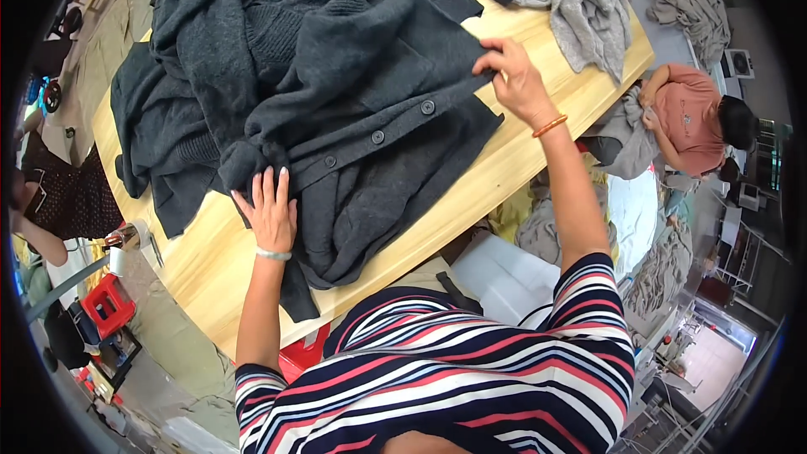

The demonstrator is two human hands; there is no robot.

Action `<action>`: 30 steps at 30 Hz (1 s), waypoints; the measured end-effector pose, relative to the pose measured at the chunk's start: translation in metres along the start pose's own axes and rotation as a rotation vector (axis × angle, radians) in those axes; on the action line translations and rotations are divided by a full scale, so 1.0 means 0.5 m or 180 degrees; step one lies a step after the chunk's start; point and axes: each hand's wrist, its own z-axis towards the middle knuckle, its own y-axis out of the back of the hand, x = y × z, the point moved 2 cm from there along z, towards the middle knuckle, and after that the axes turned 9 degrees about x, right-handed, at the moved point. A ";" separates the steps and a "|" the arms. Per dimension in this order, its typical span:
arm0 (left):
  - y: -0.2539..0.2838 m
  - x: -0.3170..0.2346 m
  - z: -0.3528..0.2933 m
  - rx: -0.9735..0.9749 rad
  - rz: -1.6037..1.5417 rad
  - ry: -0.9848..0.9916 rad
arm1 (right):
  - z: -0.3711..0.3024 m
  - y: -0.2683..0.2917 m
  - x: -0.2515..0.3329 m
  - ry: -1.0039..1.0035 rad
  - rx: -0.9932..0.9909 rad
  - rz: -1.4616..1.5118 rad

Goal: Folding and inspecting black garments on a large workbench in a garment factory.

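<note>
A dark charcoal knit cardigan (pixel 361 101) with several buttons along its front band lies spread on a pale wooden table (pixel 202 273). At the right end of the band, my right hand (pixel 517 84) pinches the garment's edge between thumb and fingers. My left hand (pixel 271 214) rests with its fingers stretched over the bunched knit and the band's left end. More dark knitwear (pixel 181 92) is heaped beneath and beyond; where one piece ends and another begins is hard to tell.
Light grey knitwear (pixel 580 8) hangs over the table's far right corner. A person in a pink shirt (pixel 689 118) handles grey fabric to the right. Another person in dark dotted clothing (pixel 71 185) is at the left, above a red stool (pixel 109 303).
</note>
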 end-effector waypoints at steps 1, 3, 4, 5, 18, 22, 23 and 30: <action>-0.013 0.005 0.007 0.0008 0.0011 -0.0009 | -0.031 -0.038 -0.028 -0.0184 0.0108 -0.0120; -0.043 0.037 0.021 0.0148 0.0683 0.0096 | -0.100 -0.111 -0.080 -0.0627 0.0192 -0.0269; -0.043 0.066 0.019 -0.0005 0.0671 0.0048 | -0.131 -0.148 -0.098 -0.0630 0.0191 -0.0240; -0.049 0.106 0.015 -0.0035 0.0836 0.0090 | -0.164 -0.179 -0.120 -0.0986 0.0274 -0.0125; 0.034 -0.051 -0.110 0.0437 -0.1346 -0.1263 | -0.207 -0.246 -0.088 -0.1182 -0.0103 0.0106; -0.041 -0.099 -0.196 0.1053 -0.1355 -0.1254 | -0.171 -0.147 -0.051 -0.0729 -0.0109 0.0236; -0.047 -0.097 -0.209 0.1111 -0.1189 -0.1274 | -0.164 -0.133 -0.051 -0.0774 0.0013 0.0041; -0.002 -0.083 -0.185 0.1062 -0.1830 -0.1708 | -0.190 -0.157 -0.036 -0.0586 -0.0276 -0.1382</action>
